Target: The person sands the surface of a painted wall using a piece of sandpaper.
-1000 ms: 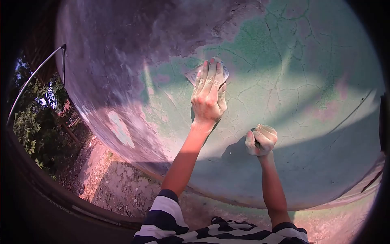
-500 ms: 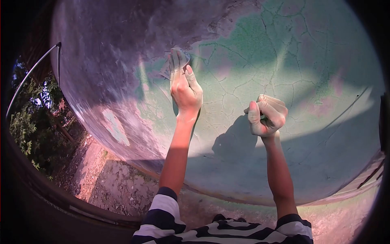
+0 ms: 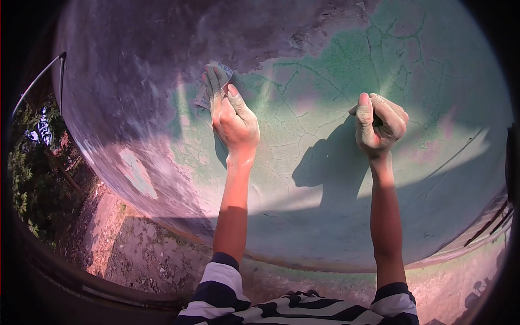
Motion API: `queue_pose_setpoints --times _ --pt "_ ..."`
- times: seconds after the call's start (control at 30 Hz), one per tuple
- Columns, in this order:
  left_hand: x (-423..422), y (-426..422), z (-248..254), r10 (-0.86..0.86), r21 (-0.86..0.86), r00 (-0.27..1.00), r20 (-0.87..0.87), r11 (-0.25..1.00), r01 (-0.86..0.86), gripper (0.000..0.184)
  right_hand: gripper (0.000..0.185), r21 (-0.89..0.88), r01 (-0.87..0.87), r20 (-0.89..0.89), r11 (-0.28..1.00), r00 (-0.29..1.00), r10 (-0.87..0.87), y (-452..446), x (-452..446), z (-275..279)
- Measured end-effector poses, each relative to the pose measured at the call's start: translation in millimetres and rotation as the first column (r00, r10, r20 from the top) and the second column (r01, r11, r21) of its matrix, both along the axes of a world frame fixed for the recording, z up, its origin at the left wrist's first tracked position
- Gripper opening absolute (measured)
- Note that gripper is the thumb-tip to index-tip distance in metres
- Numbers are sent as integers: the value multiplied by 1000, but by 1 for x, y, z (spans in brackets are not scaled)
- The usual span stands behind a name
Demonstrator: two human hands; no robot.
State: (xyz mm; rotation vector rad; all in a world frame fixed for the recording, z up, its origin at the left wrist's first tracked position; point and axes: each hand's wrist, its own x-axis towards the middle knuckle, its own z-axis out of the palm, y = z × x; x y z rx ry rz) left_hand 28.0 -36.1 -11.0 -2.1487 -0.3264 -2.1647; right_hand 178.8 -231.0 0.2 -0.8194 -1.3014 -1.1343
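Observation:
My left hand [image 3: 234, 116], dusted with pale powder, presses a sheet of sandpaper [image 3: 225, 70] flat on the wall. Its fingers lie straight and together over the sheet, and printed lettering shows at the sheet's upper edge. The painted wall [image 3: 303, 130] is cracked, green in the middle and purplish grey at the upper left. To the right, my right hand [image 3: 382, 124] is curled closed in front of the wall, also dusty. A small dark tip pokes out beside its thumb; what it belongs to cannot be made out.
Below the wall runs rough, patchy ground [image 3: 157, 252]. Leafy plants [image 3: 35, 173] and a thin bent pipe [image 3: 38, 78] stand at the far left. Dark rods [image 3: 487, 227] lie by the wall's lower right edge. Shadows of my arms fall on the wall.
My right hand has risen and shifted right, staying closed. In the view, my left hand and the sandpaper sit slightly further left, as does the background there.

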Motion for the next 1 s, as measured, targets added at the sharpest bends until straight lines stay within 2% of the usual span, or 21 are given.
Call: queue_pose_setpoints --times 0.07,0.13,0.2,0.3,0.33,0.4,0.43,0.5,0.57,0.63,0.67,0.73,0.8,0.87,0.9,0.97,1.0 --pt "2 -5 1 81 -33 993 87 996 -79 42 31 -2 34 -7 999 999 -34 2 -1 1" --pt "18 -37 -15 23 123 997 76 992 -32 43 32 3 46 -1 999 999 -46 5 -3 -1" --pt "24 -61 -47 -27 176 980 -199 982 63 44 32 6 56 3 998 998 -56 7 -4 -2" --pt "14 -40 -41 -58 209 963 -262 971 116 47 33 22 69 1 997 998 -69 5 -5 -2" --pt "6 -34 -23 -18 186 987 -159 981 48 42 33 19 50 -23 999 999 -50 3 -6 0" --pt "-2 1 7 -69 133 983 171 990 47 41 33 9 24 -39 1000 999 -24 0 -5 1" --pt "-16 13 10 22 -117 999 46 993 -17 40 33 11 34 -39 999 999 -34 0 -4 0" --pt "-9 9 10 9 27 993 122 1000 -12 41 33 14 30 -26 999 999 -29 3 -2 -2" --pt "10 -21 -11 -3 76 990 142 997 -8 41 33 16 48 -25 999 999 -48 5 -2 -2" --pt "18 -50 -55 -57 127 986 -156 989 77 42 32 50 51 -15 997 999 -50 8 -4 -2" --pt "17 -47 -58 -66 125 985 -159 988 87 42 32 37 66 -44 997 997 -64 7 -8 -1" --pt "9 -43 -56 -100 236 937 -336 954 187 43 33 59 38 -76 998 997 -34 9 -9 0" --pt "-1 -27 -30 -50 184 978 -203 979 88 44 36 67 -2 -114 998 993 9 8 -7 -2" --pt "-8 0 2 -47 131 998 36 990 42 42 37 65 3 -148 998 989 7 6 -10 -2" --pt "-5 1 4 -62 133 998 33 990 57 42 40 62 -6 -178 998 984 17 3 -10 -2" --pt "3 2 3 0 131 990 140 991 -19 41 39 56 22 -185 998 983 -11 -2 -8 -4" --pt "13 -14 -9 -10 84 990 138 997 -1 42 38 57 0 -205 998 979 12 -3 -7 -3"
